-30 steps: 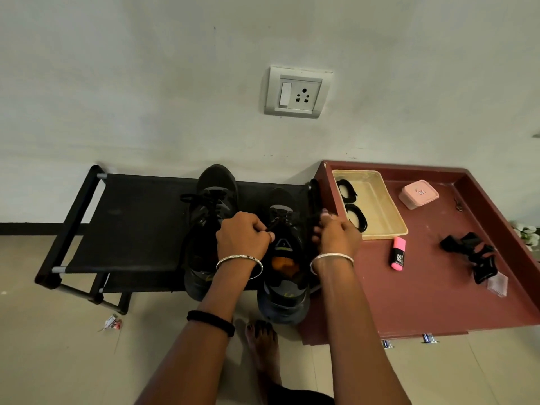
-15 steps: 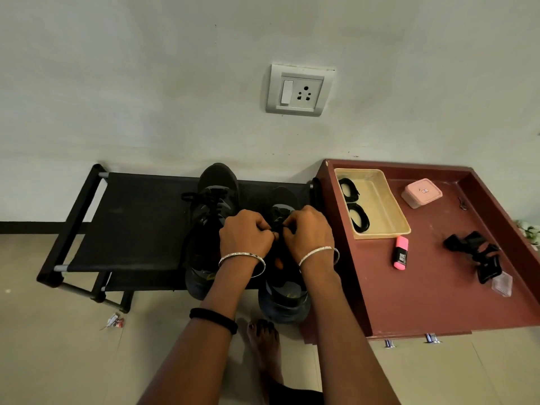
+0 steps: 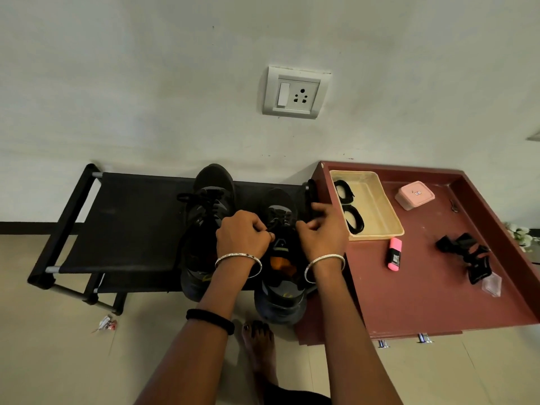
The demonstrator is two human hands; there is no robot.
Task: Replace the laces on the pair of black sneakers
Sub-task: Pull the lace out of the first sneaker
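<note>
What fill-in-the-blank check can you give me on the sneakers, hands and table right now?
The left hand and right hand pinch the lace of the sneaker whose inside shows ____. The tray holds ____ black coils. The highlighter on the table is ____.
Missing words: orange; two; pink.

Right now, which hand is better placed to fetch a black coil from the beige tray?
Probably the right hand: it sits beside the beige tray holding the black coils; the left hand is across the sneaker, farther off.
</note>
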